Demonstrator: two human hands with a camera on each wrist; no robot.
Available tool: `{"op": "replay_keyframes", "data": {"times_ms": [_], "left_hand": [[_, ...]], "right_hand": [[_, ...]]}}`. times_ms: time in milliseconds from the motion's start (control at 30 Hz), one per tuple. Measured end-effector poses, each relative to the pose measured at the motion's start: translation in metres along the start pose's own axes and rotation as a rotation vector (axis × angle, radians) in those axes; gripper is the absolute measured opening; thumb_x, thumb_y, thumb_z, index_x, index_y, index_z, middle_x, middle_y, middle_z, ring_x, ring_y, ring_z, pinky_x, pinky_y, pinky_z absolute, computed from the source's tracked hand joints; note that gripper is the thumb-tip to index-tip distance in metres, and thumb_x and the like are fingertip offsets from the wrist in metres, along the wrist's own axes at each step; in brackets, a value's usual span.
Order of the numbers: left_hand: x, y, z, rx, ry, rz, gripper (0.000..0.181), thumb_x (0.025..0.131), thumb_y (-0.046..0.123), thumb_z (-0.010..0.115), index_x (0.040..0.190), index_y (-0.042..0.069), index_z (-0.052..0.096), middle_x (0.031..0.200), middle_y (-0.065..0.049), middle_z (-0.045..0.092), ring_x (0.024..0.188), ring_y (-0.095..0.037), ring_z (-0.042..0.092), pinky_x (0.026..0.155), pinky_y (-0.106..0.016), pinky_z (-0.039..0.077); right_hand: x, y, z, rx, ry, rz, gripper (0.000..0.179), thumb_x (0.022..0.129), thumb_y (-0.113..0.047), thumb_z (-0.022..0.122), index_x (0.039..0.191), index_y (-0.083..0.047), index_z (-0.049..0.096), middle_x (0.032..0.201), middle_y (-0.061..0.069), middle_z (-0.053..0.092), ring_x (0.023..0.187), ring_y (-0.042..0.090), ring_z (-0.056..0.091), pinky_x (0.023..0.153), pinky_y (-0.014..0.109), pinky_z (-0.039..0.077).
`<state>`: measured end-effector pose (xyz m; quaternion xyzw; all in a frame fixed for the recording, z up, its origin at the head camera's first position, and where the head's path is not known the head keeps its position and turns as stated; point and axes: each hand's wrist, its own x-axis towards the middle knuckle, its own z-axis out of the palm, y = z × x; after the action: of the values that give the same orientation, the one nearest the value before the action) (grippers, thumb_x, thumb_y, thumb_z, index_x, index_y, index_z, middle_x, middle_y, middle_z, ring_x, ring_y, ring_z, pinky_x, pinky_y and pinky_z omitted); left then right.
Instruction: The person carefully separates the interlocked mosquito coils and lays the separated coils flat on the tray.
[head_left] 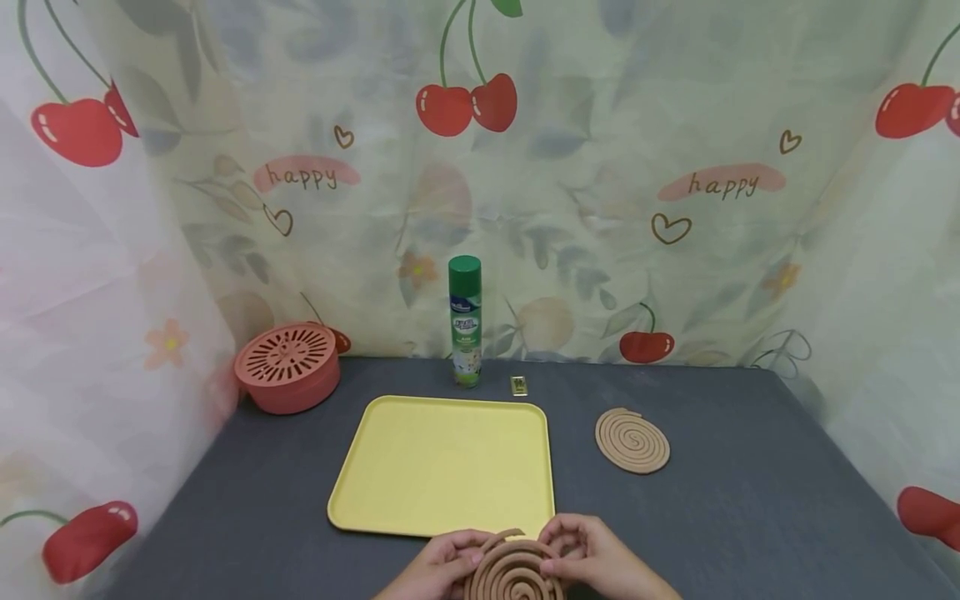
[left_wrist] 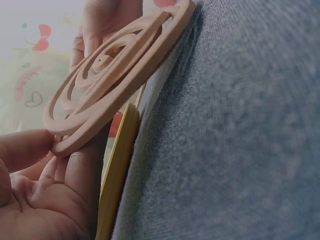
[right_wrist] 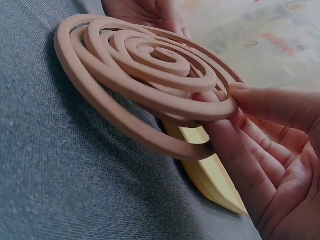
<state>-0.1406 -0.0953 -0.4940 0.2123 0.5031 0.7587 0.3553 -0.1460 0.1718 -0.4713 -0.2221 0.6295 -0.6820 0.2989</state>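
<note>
Both hands hold a brown mosquito coil (head_left: 517, 571) just in front of the near edge of a yellow tray (head_left: 442, 467). My left hand (head_left: 450, 562) pinches its left edge between thumb and fingers. On the opposite edge, my right hand (head_left: 588, 554) pinches the coil with thumb and index finger. In the right wrist view the coil (right_wrist: 145, 95) is spread, its rings at different heights with gaps between them. The left wrist view shows the coil (left_wrist: 120, 75) tilted above the dark cloth. Part of it runs out of the bottom of the head view.
Another coil (head_left: 632, 440) lies flat right of the tray. A green spray can (head_left: 466, 325) stands behind the tray, beside a small gold-coloured piece (head_left: 519, 386). At the back left is a round pink slotted container (head_left: 288, 367). Printed curtains (head_left: 570, 208) enclose the dark-covered table (head_left: 720, 500).
</note>
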Motion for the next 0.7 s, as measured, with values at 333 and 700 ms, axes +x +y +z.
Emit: {"op": "replay_keyframes", "data": {"times_ms": [333, 700], "left_hand": [[0.0005, -0.0015, -0.0009, -0.001, -0.004, 0.014, 0.047, 0.099, 0.017, 0.044, 0.134, -0.013, 0.037, 0.119, -0.004, 0.061, 0.107, -0.010, 0.059, 0.085, -0.022, 0.052], [-0.0012, 0.0009, 0.0019, -0.005, 0.070, 0.002, 0.046, 0.099, 0.017, 0.043, 0.134, -0.013, 0.037, 0.117, -0.005, 0.063, 0.103, -0.012, 0.061, 0.079, -0.025, 0.054]], "right_hand": [[-0.0003, 0.0037, -0.0006, 0.081, -0.092, 0.021, 0.021, 0.090, -0.004, 0.056, 0.109, 0.003, 0.053, 0.086, -0.006, 0.062, 0.067, -0.002, 0.060, 0.061, 0.014, 0.051], [0.0027, 0.0085, 0.0020, 0.120, -0.099, -0.032, 0.028, 0.091, -0.001, 0.055, 0.113, 0.015, 0.048, 0.089, -0.005, 0.064, 0.068, -0.001, 0.062, 0.061, 0.015, 0.053]]}}
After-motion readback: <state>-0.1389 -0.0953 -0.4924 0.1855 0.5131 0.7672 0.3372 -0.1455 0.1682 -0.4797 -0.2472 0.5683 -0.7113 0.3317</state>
